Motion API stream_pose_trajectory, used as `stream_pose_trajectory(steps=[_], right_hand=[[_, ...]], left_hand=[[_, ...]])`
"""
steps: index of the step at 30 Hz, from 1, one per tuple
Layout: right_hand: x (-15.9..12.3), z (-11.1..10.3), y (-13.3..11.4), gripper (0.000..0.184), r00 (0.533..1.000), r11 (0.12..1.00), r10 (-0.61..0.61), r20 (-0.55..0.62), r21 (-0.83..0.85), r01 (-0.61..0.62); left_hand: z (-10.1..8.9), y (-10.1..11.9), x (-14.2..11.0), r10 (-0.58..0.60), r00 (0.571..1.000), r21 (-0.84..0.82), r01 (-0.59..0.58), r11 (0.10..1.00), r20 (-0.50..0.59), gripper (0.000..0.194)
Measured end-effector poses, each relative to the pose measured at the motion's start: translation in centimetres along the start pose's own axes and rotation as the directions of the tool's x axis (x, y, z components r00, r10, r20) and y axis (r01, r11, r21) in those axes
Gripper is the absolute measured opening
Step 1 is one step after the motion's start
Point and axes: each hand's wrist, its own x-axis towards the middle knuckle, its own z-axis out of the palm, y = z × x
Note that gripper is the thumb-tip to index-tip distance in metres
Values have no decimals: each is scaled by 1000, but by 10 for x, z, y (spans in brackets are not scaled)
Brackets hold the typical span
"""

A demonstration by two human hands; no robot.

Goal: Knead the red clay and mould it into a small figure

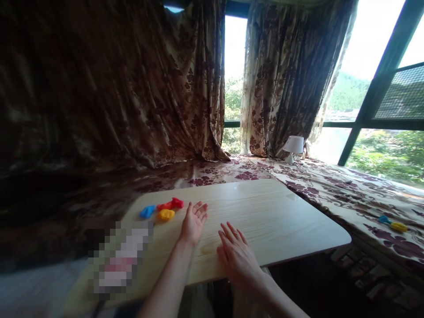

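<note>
Landmark: the pale wood-grain table [281, 216] with rounded corners. The left hand [193, 224], over its middle, is open, palm exposed, fingers extended, gripping nothing. The right hand [236, 249], at its near edge, is back uppermost with fingers extended, not clenched; its palm is hidden, so contact beneath cannot be determined. On the table's far left portion lie a blue crumpled lump [147, 211], an elongated red crumpled lump [178, 202] and a yellow rounded lump [166, 215], all left of the left hand. A white-shaded lamp [294, 145] stands beyond the table.
</note>
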Motion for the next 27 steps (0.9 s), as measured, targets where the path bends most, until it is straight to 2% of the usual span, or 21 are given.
stream_pose_trajectory(steps=[3, 5, 7, 9, 12, 14, 16, 19, 21, 24, 27], right_hand=[[34, 5, -8, 45, 999, 1000, 11, -34, 10, -11], [59, 4, -2, 48, 996, 997, 82, -41, 4, -82], [72, -2, 11, 51, 983, 983, 181, -3, 1, -181], [67, -8, 24, 48, 978, 979, 206, 41, -3, -206], [33, -13, 29, 46, 992, 995, 103, 73, 6, -104], [8, -12, 20, 47, 998, 999, 33, 46, 12, -33], [-4, -9, 4, 45, 998, 998, -65, 20, 20, 65], [12, -2, -16, 39, 988, 988, -152, 3, 14, 152], [38, 1, -17, 40, 995, 995, -98, 11, -14, 99], [64, -3, -1, 46, 996, 996, 84, 19, -39, -83], [50, -11, 17, 46, 992, 992, 119, 41, -51, -117]], left_hand=[[0, 0, -1, 1, 1000, 16, -1, 1000, 0, 34], [0, 0, -1, 2, 1000, 24, -2, 1000, 4, 34], [0, 1, 0, 2, 1000, 25, -2, 1000, 3, 34], [-1, 1, 2, 3, 1000, 21, -3, 1000, -3, 33], [-1, 0, 2, -3, 1000, 12, 3, 1000, -2, 32], [-1, 0, 2, -8, 1000, 7, 8, 1000, 3, 32], [0, -1, 2, -3, 1000, 6, 3, 1000, 1, 32], [0, -1, 0, 8, 1000, 12, -7, 1000, -9, 33], [0, 0, -1, 5, 1000, 18, -5, 1000, -7, 33], [1, 1, -1, -5, 1000, 20, 5, 1000, 0, 32], [1, 1, 0, -12, 1000, 11, 12, 1000, -9, 31]])
